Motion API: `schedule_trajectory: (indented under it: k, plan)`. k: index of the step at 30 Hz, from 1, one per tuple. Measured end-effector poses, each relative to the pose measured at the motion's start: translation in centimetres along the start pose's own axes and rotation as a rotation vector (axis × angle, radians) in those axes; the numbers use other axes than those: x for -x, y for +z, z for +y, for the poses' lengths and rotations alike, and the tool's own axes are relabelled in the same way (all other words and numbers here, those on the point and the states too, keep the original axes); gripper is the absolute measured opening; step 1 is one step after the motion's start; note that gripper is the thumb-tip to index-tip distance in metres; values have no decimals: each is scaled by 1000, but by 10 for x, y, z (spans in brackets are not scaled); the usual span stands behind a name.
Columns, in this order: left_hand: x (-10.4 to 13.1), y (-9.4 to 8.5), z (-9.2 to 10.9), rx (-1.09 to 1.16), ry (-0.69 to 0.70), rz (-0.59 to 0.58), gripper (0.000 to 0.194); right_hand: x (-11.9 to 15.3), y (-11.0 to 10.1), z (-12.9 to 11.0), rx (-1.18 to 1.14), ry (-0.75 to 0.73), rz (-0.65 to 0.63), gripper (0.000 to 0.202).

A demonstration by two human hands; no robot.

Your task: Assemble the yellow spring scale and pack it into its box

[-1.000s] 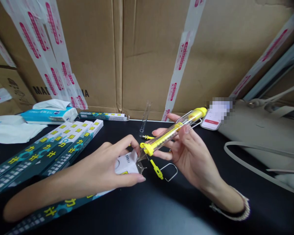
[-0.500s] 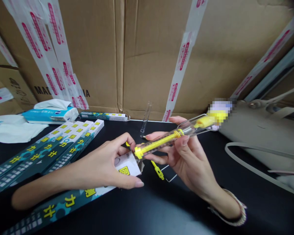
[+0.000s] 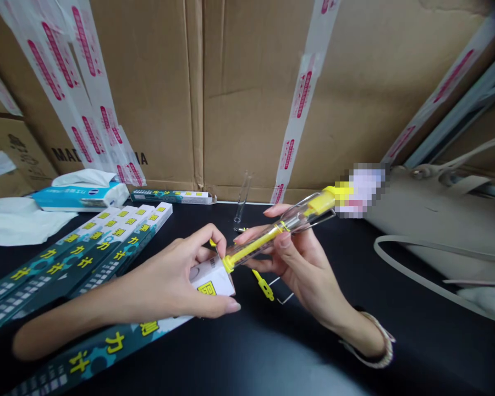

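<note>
The left hand (image 3: 177, 278) grips the open end of a long teal box (image 3: 107, 344) lying on the black worktop (image 3: 272, 357). The right hand (image 3: 301, 264) pinches a clear tube with a yellow plunger (image 3: 280, 231), its lower tip touching the box mouth, its far end pointing to 2 o'clock. A yellow clip (image 3: 263, 284) lies at 6 o'clock under the tube.

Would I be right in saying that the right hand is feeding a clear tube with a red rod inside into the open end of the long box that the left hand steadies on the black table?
Not quite: the head view shows the rod inside the clear tube is yellow, not red. The rest holds: the right hand is feeding it into the open end of the long box that the left hand steadies on the black table.
</note>
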State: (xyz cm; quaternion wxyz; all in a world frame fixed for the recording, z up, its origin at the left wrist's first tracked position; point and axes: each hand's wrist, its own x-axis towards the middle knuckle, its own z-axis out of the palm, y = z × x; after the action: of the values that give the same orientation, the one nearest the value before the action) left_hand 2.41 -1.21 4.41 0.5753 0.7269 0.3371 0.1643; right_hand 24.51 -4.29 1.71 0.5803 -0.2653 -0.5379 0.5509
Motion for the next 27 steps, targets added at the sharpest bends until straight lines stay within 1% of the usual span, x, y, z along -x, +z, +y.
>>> schedule_trajectory:
  k: [2,8,13,15,21,27]
  plan:
    - [-1,1,0,-24,6,14,50,1,2,2,-27,-2,7,23]
    - [-3,-1,2,33,2,19,51,3,8,7,-152,-46,-2,17]
    - [-1,0,0,-29,17,20,51,4,5,7,-158,-20,-31,18]
    - [0,1,0,-54,9,8,52,4,3,4,-145,-30,-38,17]
    - [-1,1,-2,-107,5,4,52,7,5,0,-127,-111,25,15]
    - [-2,0,-3,-2,1,7,53,9,6,7,-129,-89,18,16]
